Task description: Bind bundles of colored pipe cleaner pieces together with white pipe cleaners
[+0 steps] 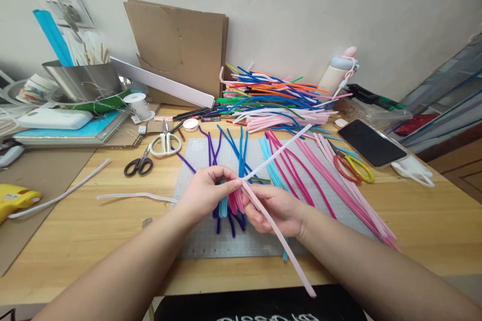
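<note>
My left hand [207,190] is closed, its thumb and fingers pinching pipe cleaners over the mat. Just beside it my right hand [278,206] curls its fingers round the pale pink pipe cleaner [280,238], which slants down toward the table's front edge. From the same pinch a white pipe cleaner [276,153] points up and right. Short lengths of magenta pipe cleaner [236,201] and light blue pipe cleaner [223,207] show between the hands. Whether these are held or lie behind is partly hidden by my fingers. Dark purple pipe cleaners [232,225] stick out below.
A grey cutting mat [203,246] bears rows of blue, magenta and pink pipe cleaners [335,185]. Several scissors [165,143] lie around it, with a phone [371,141] at right. A mixed heap of pipe cleaners [278,100] lies behind. At left sits a yellow glue gun [17,198].
</note>
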`<action>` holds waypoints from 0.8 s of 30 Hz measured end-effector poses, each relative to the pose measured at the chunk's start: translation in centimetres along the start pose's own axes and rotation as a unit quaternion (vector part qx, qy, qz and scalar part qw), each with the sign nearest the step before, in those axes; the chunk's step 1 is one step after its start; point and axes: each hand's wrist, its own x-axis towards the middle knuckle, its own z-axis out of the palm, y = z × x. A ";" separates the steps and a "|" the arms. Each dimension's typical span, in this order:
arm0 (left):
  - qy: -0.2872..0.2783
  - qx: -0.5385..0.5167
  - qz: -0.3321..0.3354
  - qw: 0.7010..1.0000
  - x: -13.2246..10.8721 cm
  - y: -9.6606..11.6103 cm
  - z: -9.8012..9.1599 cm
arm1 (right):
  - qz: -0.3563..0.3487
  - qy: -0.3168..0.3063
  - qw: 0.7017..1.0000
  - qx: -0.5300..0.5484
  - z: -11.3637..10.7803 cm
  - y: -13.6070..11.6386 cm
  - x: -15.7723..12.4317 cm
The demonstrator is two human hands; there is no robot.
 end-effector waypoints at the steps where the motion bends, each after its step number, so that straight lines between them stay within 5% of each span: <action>1: 0.003 0.003 -0.002 1.000 0.0 0.0 0.0 | 0.003 0.003 1.000 -0.004 0.0 0.0 0.0; 20: 0.078 -0.074 -0.016 0.994 0.2 0.1 -0.2 | -0.017 0.004 0.999 -0.047 -0.2 0.6 0.4; 24: 0.083 -0.092 -0.025 0.992 0.3 0.3 -0.5 | -0.024 0.045 0.995 -0.089 0.1 0.6 0.4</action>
